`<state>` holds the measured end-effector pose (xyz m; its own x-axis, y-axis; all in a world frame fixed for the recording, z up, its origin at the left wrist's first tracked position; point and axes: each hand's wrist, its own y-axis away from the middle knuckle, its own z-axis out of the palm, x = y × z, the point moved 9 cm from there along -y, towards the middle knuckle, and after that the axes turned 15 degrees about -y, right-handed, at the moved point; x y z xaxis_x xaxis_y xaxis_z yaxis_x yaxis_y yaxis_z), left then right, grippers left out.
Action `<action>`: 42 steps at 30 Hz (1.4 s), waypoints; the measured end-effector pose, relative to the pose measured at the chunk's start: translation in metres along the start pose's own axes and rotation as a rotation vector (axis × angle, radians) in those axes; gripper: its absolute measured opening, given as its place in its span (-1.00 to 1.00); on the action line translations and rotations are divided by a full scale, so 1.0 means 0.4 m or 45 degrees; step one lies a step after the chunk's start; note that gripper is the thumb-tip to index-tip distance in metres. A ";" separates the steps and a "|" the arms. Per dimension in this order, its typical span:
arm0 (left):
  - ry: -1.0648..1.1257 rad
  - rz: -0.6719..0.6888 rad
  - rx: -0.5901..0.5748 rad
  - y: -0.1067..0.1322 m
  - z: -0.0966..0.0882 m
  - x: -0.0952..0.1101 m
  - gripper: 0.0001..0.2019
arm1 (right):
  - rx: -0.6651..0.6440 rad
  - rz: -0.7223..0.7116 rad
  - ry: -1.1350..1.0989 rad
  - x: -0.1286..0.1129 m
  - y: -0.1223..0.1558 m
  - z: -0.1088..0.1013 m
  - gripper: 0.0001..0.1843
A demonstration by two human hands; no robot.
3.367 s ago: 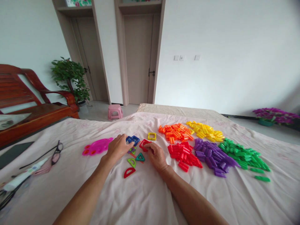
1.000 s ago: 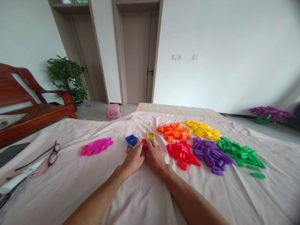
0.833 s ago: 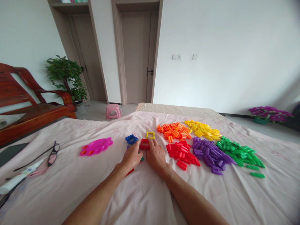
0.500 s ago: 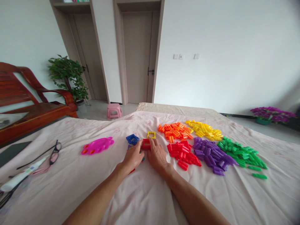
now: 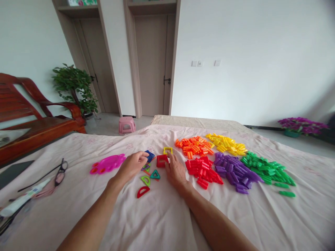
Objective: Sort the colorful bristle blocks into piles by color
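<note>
My left hand (image 5: 134,164) is closed at the left edge of a blue square frame (image 5: 150,156), and its fingertips partly cover the piece. The fingers and thumb of my right hand (image 5: 176,171) are at the right side of a red square frame (image 5: 158,161), lying on the cloth. Just behind that is a yellow square frame (image 5: 167,150), close to my right fingertips. Between my forearms lie a teal triangle (image 5: 155,172), a lime half-round piece (image 5: 146,181) and a red half-round piece (image 5: 143,192). Purple and green pieces (image 5: 146,167) sit below the blue frame, partly overlapping.
Piles of orange (image 5: 194,146), yellow (image 5: 227,144), red (image 5: 202,169), purple (image 5: 232,170) and green (image 5: 267,169) plastic pieces spread to the right. A magenta tray (image 5: 108,163), glasses (image 5: 59,173) and a white tube (image 5: 24,198) lie left on the pink cloth (image 5: 157,223).
My left hand has let go of the red square frame and moved left to the blue one, uncovering the small pieces below. My right hand stays by the red frame.
</note>
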<state>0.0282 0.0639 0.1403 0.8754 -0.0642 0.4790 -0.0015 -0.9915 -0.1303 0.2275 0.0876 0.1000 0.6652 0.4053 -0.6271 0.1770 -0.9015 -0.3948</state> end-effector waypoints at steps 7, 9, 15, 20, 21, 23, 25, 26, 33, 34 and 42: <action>-0.318 -0.108 -0.098 0.057 0.055 -0.086 -0.73 | 0.111 0.067 -0.255 0.030 -0.008 -0.023 -0.51; -0.352 -0.080 -0.048 0.061 0.070 -0.093 -0.68 | 0.138 0.077 -0.333 0.037 -0.010 -0.026 -0.53; -0.412 -0.038 0.045 0.047 0.095 -0.095 -0.69 | 0.166 0.109 -0.436 0.058 -0.013 -0.019 -0.53; -0.501 -0.098 0.034 0.041 0.102 -0.098 -0.74 | 0.153 0.065 -0.458 0.067 -0.014 -0.009 -0.47; -0.504 -0.109 0.029 0.041 0.102 -0.098 -0.74 | 0.148 0.062 -0.462 0.069 -0.014 -0.007 -0.47; -0.505 -0.109 0.038 0.042 0.100 -0.093 -0.75 | 0.145 0.059 -0.469 0.070 -0.015 -0.006 -0.47; -0.501 -0.095 0.066 0.044 0.095 -0.086 -0.73 | 0.145 0.054 -0.470 0.069 -0.015 -0.006 -0.47; -0.498 -0.091 0.076 0.045 0.094 -0.084 -0.72 | 0.147 0.052 -0.469 0.069 -0.016 -0.006 -0.47; -0.521 -0.004 0.046 0.048 0.108 -0.071 -0.88 | 0.120 0.039 -0.466 0.061 -0.017 -0.005 -0.48; -0.530 0.011 0.056 0.049 0.109 -0.068 -0.89 | 0.122 0.038 -0.469 0.059 -0.017 -0.006 -0.48; -0.501 0.259 0.128 0.063 0.116 -0.004 -0.66 | 0.177 -0.026 -0.527 0.056 -0.017 -0.015 -0.48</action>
<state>0.0491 0.0444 0.0959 0.9794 -0.1891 0.0709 -0.1623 -0.9461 -0.2804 0.2454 0.1017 0.0926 0.3104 0.4753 -0.8232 0.0688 -0.8750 -0.4792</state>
